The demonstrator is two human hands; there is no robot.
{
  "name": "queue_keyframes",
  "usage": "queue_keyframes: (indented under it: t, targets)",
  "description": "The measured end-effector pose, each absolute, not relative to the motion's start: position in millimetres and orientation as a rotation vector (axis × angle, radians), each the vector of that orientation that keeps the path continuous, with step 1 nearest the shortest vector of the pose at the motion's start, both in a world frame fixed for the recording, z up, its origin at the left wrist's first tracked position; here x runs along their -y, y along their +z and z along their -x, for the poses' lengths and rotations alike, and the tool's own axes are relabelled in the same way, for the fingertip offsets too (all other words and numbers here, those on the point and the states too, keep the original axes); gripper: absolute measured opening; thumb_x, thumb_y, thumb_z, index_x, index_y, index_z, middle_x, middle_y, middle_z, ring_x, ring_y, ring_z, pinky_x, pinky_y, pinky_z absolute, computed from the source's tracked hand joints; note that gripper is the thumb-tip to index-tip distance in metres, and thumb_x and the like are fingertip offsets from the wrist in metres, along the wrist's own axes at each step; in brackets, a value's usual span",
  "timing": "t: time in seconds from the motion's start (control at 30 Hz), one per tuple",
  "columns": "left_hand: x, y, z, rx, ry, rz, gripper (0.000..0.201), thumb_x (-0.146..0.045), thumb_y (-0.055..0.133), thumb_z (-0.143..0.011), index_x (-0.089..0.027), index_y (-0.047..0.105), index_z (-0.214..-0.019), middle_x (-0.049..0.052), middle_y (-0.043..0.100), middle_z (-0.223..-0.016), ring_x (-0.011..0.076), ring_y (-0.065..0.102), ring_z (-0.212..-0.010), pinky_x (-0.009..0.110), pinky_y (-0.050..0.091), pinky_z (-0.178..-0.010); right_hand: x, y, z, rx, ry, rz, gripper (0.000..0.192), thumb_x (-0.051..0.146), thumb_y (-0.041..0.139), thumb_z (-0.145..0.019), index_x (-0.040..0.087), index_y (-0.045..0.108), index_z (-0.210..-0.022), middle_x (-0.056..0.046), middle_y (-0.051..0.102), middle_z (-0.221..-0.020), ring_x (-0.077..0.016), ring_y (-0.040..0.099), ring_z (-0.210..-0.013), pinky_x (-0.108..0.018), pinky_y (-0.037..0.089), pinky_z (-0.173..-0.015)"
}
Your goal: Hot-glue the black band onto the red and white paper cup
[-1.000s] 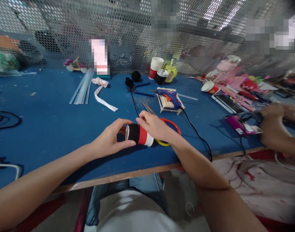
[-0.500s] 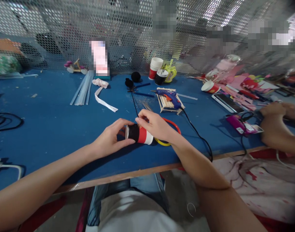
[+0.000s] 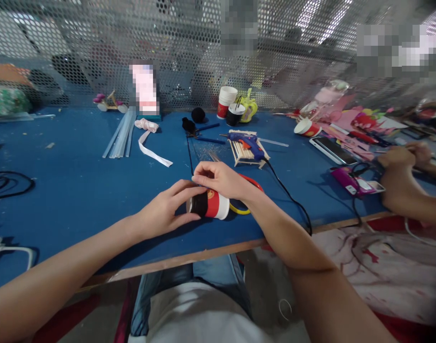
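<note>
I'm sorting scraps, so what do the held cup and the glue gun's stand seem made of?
Cup: probably smooth paper, judging by its printed red band; the black part is unclear. Stand: likely unpainted wood, from its pale, matte, sticklike slats.

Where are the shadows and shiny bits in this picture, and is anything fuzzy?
All in the head view: soft shadow on the table below the left hand; bright streaks beyond the mesh, upper right; far right edge blurry; blocky squares hide patches.

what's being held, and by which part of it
The left hand holds the paper cup, its grip around the black band. Whether the right hand holds anything cannot be told.
</note>
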State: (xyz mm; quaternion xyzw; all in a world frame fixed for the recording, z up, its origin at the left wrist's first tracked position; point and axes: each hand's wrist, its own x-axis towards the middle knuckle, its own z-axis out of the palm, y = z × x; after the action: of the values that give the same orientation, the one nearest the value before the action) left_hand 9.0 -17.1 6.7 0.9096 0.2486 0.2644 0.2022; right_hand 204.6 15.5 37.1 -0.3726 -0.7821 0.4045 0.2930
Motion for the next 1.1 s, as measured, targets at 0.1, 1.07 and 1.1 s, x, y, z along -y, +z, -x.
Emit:
queue_keyframes:
  t: [0.1,1.07,1.1]
  targets:
    - [16.9,7.6,-8.8,-0.723,0.727,-2.533,0.049,-0.033,0.057,-0.083,-0.019,0.039,-0.127,0.011,0.047,-0.12,0.0208,0.051,-0.111,0.034,0.047,-0.093,-17.2,34.5,-202.4,2.089,1.087,1.053,0.023,0.038,0.054,-0.081,0.016,0.055,-0.075,0.001,0.055,-0.067,-0.0091,0.05,-0.063,-0.024,0.04,-0.061]
    - [8.1,4.4,-4.5,-0.831,0.806,-2.451,0.045,-0.032,0.059,-0.081,-0.019,0.042,-0.12,0.011,0.05,-0.118,0.0211,0.051,-0.109,0.037,0.051,-0.088,-53.0,58.5,-307.3,1.654,0.49,1.685,0.03,0.025,0.061,-0.068,0.011,0.057,-0.094,-0.008,0.064,-0.08,-0.0154,0.058,-0.065,-0.027,0.045,-0.057]
    - [7.6,4.6,-4.3,-0.83,0.81,-2.459,0.045,-0.032,0.059,-0.081,-0.019,0.042,-0.12,0.011,0.05,-0.118,0.0214,0.051,-0.109,0.037,0.051,-0.088,-45.0,62.7,-303.6,1.691,0.624,1.607,0.022,0.028,0.061,-0.07,0.012,0.058,-0.085,-0.004,0.062,-0.069,-0.0131,0.055,-0.058,-0.025,0.043,-0.053]
